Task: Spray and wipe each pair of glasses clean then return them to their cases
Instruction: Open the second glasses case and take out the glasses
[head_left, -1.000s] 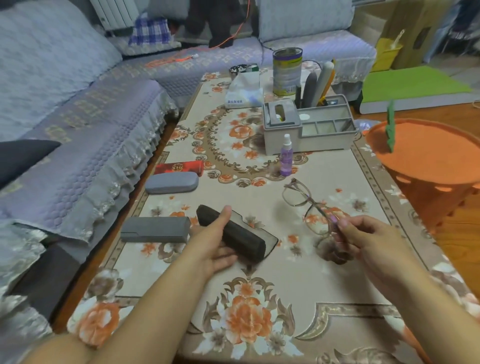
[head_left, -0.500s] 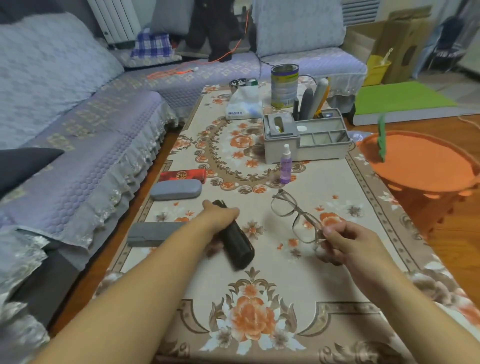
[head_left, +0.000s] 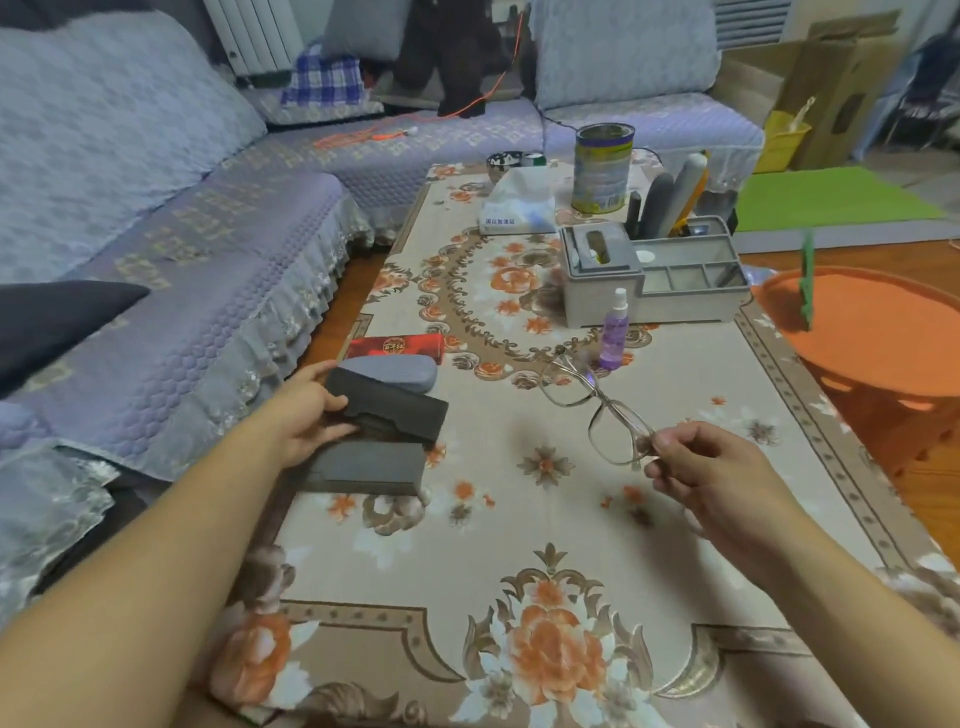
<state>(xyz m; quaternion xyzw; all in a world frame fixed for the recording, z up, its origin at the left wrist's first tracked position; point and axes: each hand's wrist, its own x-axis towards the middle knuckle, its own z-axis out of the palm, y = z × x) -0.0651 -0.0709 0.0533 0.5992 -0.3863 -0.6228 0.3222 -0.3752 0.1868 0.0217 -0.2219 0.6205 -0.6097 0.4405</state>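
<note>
A person's left hand (head_left: 306, 410) now grips a dark fabric glasses case (head_left: 387, 408) at the table's left edge, beside a grey hard case (head_left: 392, 371) and just above a grey rectangular case (head_left: 363, 467). A second ago the same case sat at the middle of the floral tablecloth (head_left: 519, 519) with its flap open; it has since been closed and carried leftward into the row of cases, which also includes a red case (head_left: 397, 347) at the far end. The fingers curl around the case's near end, thumb on top; whether it already rests on the table or on its neighbours cannot be told.

The right hand (head_left: 701, 467) pinches one end of a pair of clear-framed glasses (head_left: 597, 410), holding them open and raised above the cloth. They have stayed in that hand throughout, drifting slightly toward the centre.

With the empty case parked aside, the glasses appear ready for cleaning, not for storage. The purple spray bottle (head_left: 615, 332) stands upright just beyond the far lens, in front of a grey desk organizer (head_left: 649, 280), and well apart from the left hand, which seems the one likely to reach for it once it lets the case go. No wiping cloth is plainly visible; a tissue pack (head_left: 519, 208) lies farther back.
</note>
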